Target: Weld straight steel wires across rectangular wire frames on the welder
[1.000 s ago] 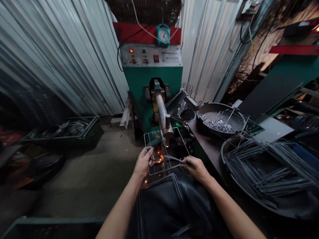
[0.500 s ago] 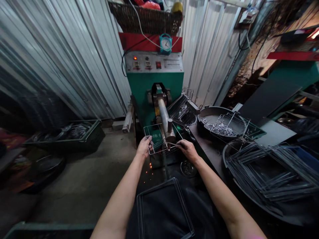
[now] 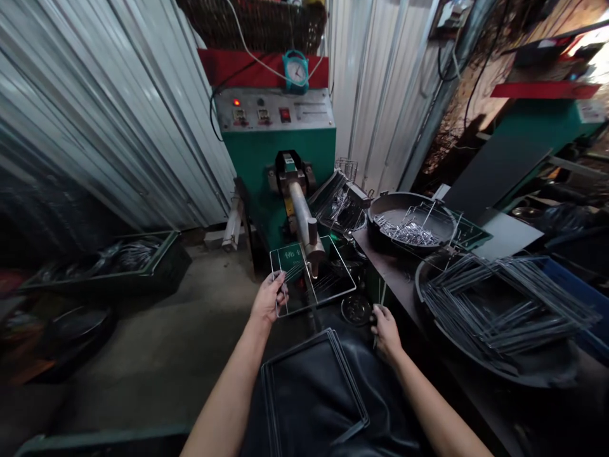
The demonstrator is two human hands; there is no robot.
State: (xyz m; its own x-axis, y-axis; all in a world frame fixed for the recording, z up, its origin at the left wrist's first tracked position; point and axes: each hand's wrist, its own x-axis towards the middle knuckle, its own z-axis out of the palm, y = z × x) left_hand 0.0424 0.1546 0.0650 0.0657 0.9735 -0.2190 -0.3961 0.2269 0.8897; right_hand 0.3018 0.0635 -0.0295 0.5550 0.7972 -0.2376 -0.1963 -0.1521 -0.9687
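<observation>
While your left hand (image 3: 271, 296) pinches the left side of a thin rectangular silver wire frame (image 3: 315, 303), the frame extends rightward from your fingers, its far edge passing behind a grey cylindrical metal machine arm (image 3: 299, 206). Your right hand (image 3: 386, 328), apart from the frame, grips thin straight metal rods (image 3: 382, 293) beside a round dark metal bowl (image 3: 356, 309). Dark rectangular wire frames (image 3: 349, 376) lie across your lap.

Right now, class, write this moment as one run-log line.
left hand: holds wire frame | right hand: holds thin rods, apart from frame | green machine: red light lit
</observation>
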